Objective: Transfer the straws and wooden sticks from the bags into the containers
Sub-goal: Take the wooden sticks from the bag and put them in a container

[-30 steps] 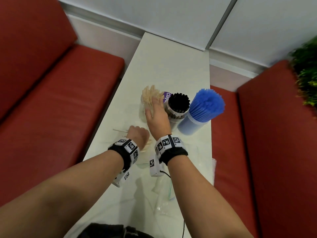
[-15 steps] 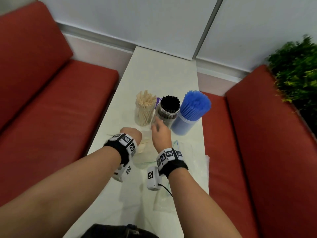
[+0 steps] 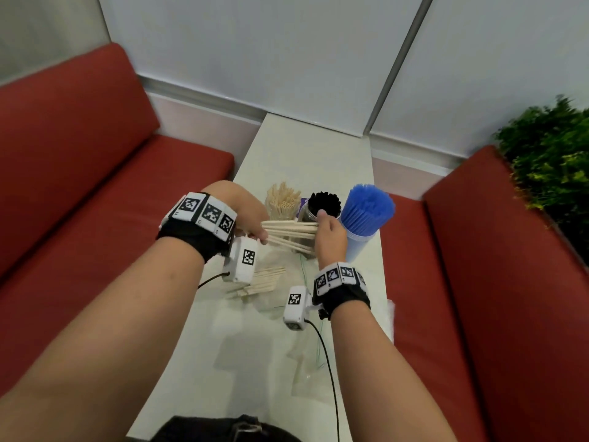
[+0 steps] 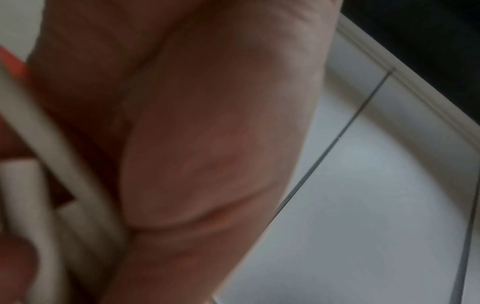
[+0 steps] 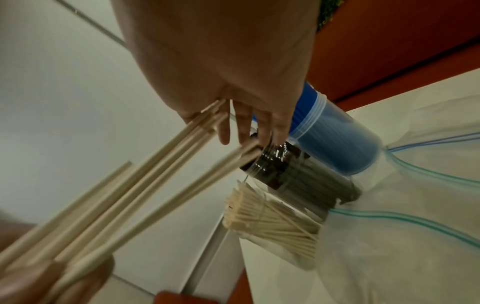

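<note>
Both hands are now up off the worktop [image 3: 306, 148] w/ a small bundle of wooden sticks [image 3: 288, 232] between them; half a sec ago the left hand [image 3: 245, 215] was fisted low on the bag area and the right hand [image 3: 330, 232] was reaching toward the jars w/ nothing in it. Left fingers are curled round one end of the bundle. The right hand meets the other end w/ fingers mostly straight, per the right wrist view, so it looks like squaring up the ends, not a proper grip. Bundle lies roughly level, in front of the stick jar [image 3: 282, 202], which is already fairly full. Next to it, the dark jar of black straws [image 3: 323, 202] and the cup of blue straws [image 3: 366, 212] both look packed. More loose sticks [image 3: 259, 280] sit on the clear bag [image 3: 280, 301] below the left wrist, so that bag isn't done. Likely next: tip the bundle upright and drop it into the stick jar, then at least one more grab. Sticks are splayed at the right end, so a stray one could miss the jar mouth. Left wrist view is just blurred palm.
</note>
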### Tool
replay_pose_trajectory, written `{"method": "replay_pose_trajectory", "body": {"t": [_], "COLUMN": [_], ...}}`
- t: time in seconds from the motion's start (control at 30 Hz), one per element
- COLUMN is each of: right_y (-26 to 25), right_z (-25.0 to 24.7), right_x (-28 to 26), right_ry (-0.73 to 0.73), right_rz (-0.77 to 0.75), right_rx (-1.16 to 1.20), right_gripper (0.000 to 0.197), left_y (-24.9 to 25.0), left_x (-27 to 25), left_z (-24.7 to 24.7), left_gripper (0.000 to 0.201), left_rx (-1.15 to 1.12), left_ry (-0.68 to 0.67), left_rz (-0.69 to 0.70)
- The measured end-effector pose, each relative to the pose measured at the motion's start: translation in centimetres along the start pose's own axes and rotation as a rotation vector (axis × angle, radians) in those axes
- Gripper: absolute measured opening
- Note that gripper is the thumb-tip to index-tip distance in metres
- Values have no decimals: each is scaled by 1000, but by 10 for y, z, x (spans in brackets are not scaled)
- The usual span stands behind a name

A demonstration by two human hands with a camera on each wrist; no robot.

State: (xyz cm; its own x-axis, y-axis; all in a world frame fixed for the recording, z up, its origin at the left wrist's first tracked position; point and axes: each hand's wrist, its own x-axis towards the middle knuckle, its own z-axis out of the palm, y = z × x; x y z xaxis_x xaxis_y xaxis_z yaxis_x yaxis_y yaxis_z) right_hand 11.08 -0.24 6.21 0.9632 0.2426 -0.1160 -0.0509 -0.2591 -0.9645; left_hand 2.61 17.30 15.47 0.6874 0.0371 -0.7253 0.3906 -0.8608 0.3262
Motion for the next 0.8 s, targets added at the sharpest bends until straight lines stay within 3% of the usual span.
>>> {"method": "replay_pose_trajectory", "body": {"t": [0.1, 0.23, 0.33, 0.53, 0.67, 0.73, 0.8], "right_y": [-19, -38, -53, -97, -118, -124, -125], "right_z": [-7, -17, -29, -49, -55, -58, -63], "right_x": [1, 1, 0, -14, -29, -32, -32], "right_ry": [-28, -103, -153, 30, -173, -230, -197], "right_rz": [-18, -57, -141, -346, -369, -412, -337], "right_rx": [167, 180, 115, 74, -107, 21, 345], "right_gripper": [33, 33, 33, 30, 39, 35, 32], "left_y": [1, 8, 17, 51, 64, 68, 74], "left_x": [2, 8, 15, 22, 19, 17, 9], "left_z": [7, 23, 34, 48, 50, 51, 47], "left_gripper": [22, 46, 47, 26, 27, 31, 33], "left_rx": [-222, -348, -450, -682, -792, -867, -984], "left_ry": [-30, 83, 116, 211, 255, 289, 324], "left_rz": [118, 185, 227, 290, 350, 401, 497]}}
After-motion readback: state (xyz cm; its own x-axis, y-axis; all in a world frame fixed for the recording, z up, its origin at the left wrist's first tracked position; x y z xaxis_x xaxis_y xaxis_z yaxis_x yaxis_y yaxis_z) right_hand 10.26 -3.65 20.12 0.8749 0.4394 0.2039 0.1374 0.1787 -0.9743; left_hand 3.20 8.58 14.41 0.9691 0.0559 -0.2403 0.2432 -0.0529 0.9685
